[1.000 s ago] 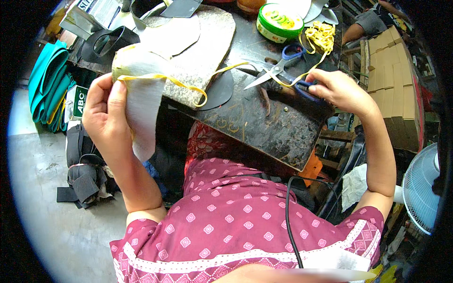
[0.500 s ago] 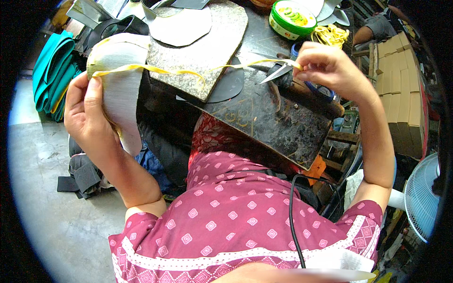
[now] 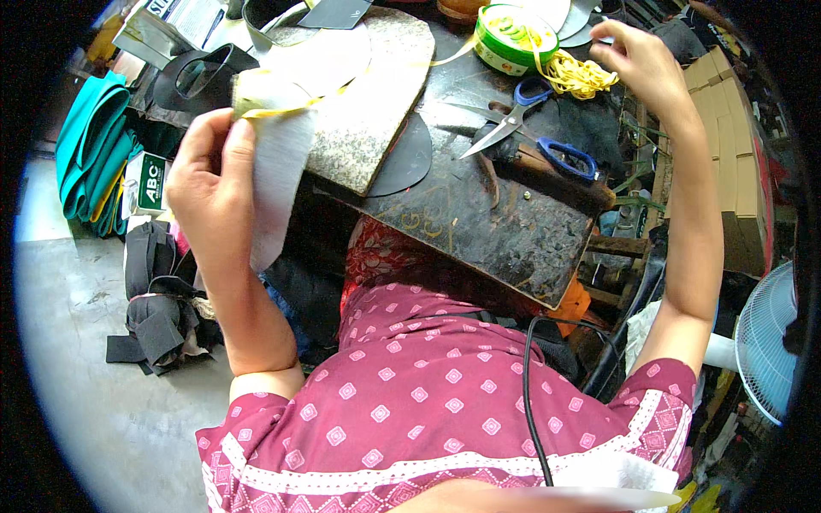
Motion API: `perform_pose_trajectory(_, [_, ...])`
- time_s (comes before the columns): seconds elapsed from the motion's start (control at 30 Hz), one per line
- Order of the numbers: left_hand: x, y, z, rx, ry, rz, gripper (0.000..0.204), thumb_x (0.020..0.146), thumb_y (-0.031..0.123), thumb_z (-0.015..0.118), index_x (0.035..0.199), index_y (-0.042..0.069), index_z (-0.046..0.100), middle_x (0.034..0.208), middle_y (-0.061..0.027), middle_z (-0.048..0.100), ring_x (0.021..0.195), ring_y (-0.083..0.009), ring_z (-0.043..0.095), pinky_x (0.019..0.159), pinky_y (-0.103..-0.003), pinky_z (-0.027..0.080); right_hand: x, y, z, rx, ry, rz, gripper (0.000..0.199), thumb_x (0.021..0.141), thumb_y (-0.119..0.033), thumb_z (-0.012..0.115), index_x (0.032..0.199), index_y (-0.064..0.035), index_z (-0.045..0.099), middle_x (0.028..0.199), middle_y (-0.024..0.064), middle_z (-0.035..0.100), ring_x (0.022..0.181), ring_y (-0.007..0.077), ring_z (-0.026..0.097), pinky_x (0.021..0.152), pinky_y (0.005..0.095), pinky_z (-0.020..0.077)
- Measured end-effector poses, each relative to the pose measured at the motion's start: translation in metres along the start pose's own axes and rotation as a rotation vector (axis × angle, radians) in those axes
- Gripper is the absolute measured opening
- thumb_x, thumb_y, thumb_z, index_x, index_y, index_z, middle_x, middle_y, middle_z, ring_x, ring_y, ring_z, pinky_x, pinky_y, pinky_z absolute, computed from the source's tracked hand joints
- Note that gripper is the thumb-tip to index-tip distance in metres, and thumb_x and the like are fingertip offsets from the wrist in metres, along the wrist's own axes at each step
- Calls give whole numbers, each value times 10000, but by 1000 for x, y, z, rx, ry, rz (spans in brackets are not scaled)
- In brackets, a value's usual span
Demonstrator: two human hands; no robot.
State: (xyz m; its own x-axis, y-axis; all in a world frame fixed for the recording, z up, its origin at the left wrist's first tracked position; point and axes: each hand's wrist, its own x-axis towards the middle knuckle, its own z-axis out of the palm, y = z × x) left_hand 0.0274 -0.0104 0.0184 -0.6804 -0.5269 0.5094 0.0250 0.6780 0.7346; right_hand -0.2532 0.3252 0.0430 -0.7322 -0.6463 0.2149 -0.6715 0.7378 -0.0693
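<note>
My left hand (image 3: 212, 167) pinches a pale sheet piece (image 3: 282, 171) near its upper left edge, thumb in front. Under the thumb, a narrow yellow strip (image 3: 286, 112) crosses the piece and runs right over the stone slab (image 3: 402, 60). Another stretch of strip shows beside the green tub (image 3: 500, 60). My right hand (image 3: 637, 68) is raised at the upper right, fingers bent and apart, nothing visible between them. Just left of it, a bundle of yellow strips (image 3: 581, 77) lies by the tub. Below the bundle, blue-handled scissors (image 3: 510, 122) rest with blades apart.
A dark worktable (image 3: 513, 239) carries the slab, a black rounded sheet (image 3: 406, 162) and a pale cut sheet (image 3: 329, 51). Folded teal material (image 3: 90, 154) and tied dark scraps (image 3: 158, 316) are at left. Cardboard pieces (image 3: 727, 154) and a fan (image 3: 765, 342) stand at right.
My right hand has let go of the yellow strip and moved up and right, uncovering the scissors. My left hand has shifted right with the pale piece.
</note>
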Motion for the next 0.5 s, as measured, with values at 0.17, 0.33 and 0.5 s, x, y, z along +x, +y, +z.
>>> perform_pose_trajectory(0.17, [-11,4,13,-98,-205,-17,115,890,64,657,947,-35,666,769,-22,646,713,-59,559,670,-224,468,-47,-17,21,269,-487,-425,947,692,-372,755,1494,-75,350,1513,155,371,1391,295,335,1162,407,269])
perform_pose_trajectory(0.33, [-21,7,26,-118,-241,-36,113,876,64,667,933,-33,660,724,-29,631,669,-53,544,625,-226,455,-50,-11,44,400,-542,-230,964,734,-437,746,1516,-76,313,1533,182,340,1428,327,269,1188,415,204])
perform_pose_trajectory(0.5, [-25,3,34,-161,-253,-72,116,877,66,665,940,-31,654,723,-26,626,671,-50,539,622,-232,454,-40,-2,48,160,-427,-425,922,698,-376,762,1477,-74,375,1482,181,399,1383,339,340,1166,413,260])
